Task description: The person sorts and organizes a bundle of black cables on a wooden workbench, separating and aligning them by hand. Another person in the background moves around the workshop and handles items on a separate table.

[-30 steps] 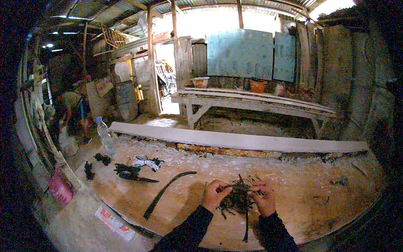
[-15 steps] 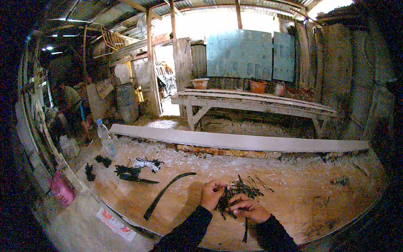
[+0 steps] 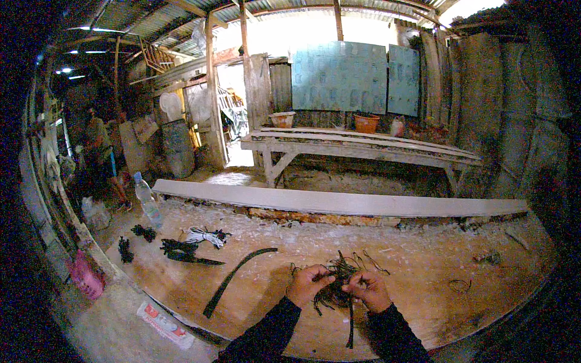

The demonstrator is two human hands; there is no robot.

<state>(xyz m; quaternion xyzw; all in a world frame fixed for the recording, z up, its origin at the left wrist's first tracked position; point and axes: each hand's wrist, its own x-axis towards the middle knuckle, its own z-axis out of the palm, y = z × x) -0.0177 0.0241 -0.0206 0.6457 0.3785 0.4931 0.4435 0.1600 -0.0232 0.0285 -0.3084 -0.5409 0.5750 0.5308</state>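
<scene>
Over the wooden table, my left hand [image 3: 310, 285] pinches at the left side of a tangled bundle of thin black cords [image 3: 333, 296]. My right hand [image 3: 370, 290] has thumb and fingertips pressed together on the bundle's right side. Loose ends fan out beyond the hands, and one dark strip [image 3: 351, 327] hangs toward the near edge. Exactly which strands each hand grips is too small to make out. Left of my hands lies a long, curved black strip [image 3: 233, 281]. Farther left rest black cord bundles [image 3: 181, 249] and a white cord bundle [image 3: 206, 237].
A clear plastic bottle [image 3: 147, 199] with a blue cap stands at the table's far left. A long pale board [image 3: 339, 199] runs along the back edge. Small scraps [image 3: 487, 258] lie at right. Beyond are a bench [image 3: 363, 151] and a person [image 3: 100, 151].
My right hand has risen slightly, its fingers now pinched together at the bundle. My left hand has shifted, its fingers pointing more to the right. The person at far left stands more upright.
</scene>
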